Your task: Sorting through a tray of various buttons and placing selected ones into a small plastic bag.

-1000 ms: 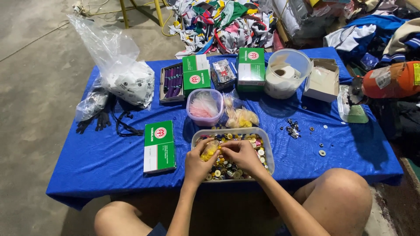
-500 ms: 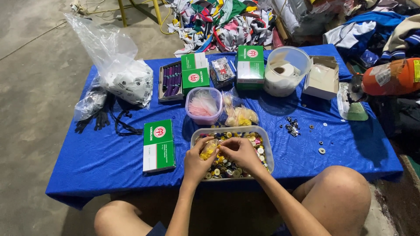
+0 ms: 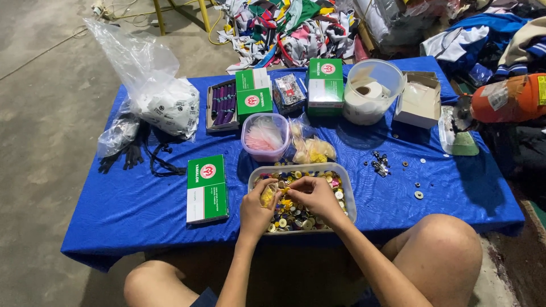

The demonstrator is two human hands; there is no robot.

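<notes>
I see a clear rectangular tub [image 3: 348,181] full of mixed buttons [image 3: 296,215], yellow, white and dark, sitting at the near edge of a low table under a blue cloth [image 3: 142,199], right in front of the person's knees. Both hands are over it: the left hand [image 3: 257,206] has its fingers curled around a small bunch of yellow buttons [image 3: 267,195], and the right hand [image 3: 314,195] has its fingertips pinched together on one yellow piece just where the two hands meet. Just beyond the tub stand a small round tub of pink pieces [image 3: 265,136] and a clear bag of pale yellow buttons [image 3: 313,149]. To the left lies a green and white box [image 3: 207,187]; further back are two more green boxes [image 3: 253,94], a tray of purple spools [image 3: 222,106] and a big plastic bag [image 3: 153,85]. To the right, loose metal bits [image 3: 380,164] lie scattered on the cloth, near a round tub holding a white roll [image 3: 371,91] and an open cardboard box [image 3: 420,99].
</notes>
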